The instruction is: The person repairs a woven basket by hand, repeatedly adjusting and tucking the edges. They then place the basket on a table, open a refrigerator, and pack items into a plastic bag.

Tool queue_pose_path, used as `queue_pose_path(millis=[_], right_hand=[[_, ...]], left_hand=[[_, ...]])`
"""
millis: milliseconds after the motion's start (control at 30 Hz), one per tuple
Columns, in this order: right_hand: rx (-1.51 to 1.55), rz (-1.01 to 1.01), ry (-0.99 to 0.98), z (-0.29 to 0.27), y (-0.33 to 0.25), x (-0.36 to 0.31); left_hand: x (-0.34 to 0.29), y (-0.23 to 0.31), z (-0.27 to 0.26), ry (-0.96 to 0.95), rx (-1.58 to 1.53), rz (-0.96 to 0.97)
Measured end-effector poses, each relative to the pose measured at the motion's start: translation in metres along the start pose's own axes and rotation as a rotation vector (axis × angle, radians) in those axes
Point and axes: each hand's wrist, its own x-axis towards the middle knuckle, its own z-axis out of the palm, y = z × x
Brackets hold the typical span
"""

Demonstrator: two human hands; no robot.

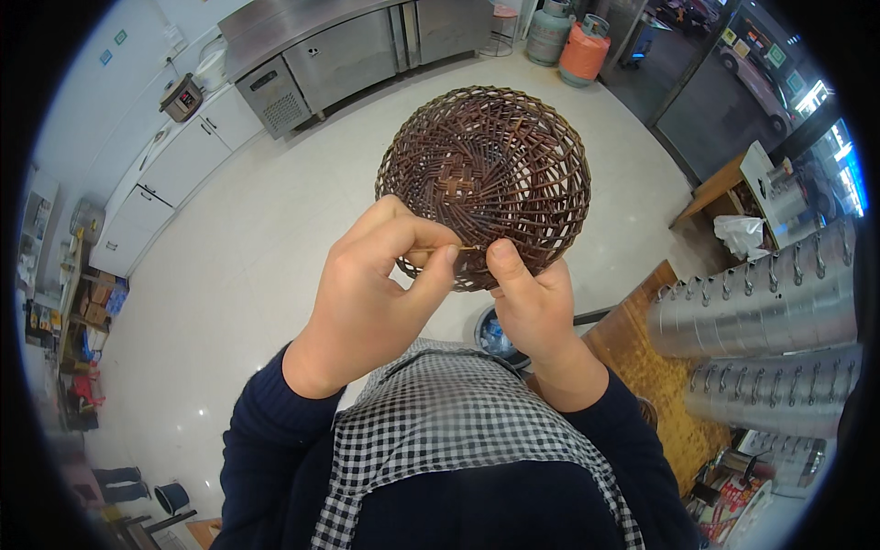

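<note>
Head view: the dark brown wicker basket [541,183] is held up off the pale floor [238,257], just in front of the checked apron [449,422]. Nearly all of it lies beyond the two hands, away from the wearer, so both grips sit at its near edge. From where I stand, the left hand [367,284] has thumb and forefinger pressed together, pinching a thin pale strip [424,249] that points across the near weave toward the other thumb. The left hand overlaps the basket's near-left edge; whether its remaining fingers touch the wicker, I can't tell. The right hand [536,302] grips the near edge, its thumb on the side facing the wearer and its fingers largely hidden. Below it, partly covered, is a round bin [479,335]. Off to the right, a wooden counter [687,431] bears silvery metal cylinders [761,316]. Across the room, two gas bottles [584,57] stand near a steel cabinet [348,53].
</note>
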Motion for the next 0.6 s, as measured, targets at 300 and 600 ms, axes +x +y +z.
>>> queue_pose_path(millis=[300,600], right_hand=[[-0.022,-0.022,-0.005,0.005,-0.004,-0.002],[-0.003,-0.026,-0.033,0.005,-0.006,-0.005]], left_hand=[[-0.002,0.011,0.002,0.051,0.128,-0.008],[-0.010,0.014,0.013,0.122,0.352,0.171]])
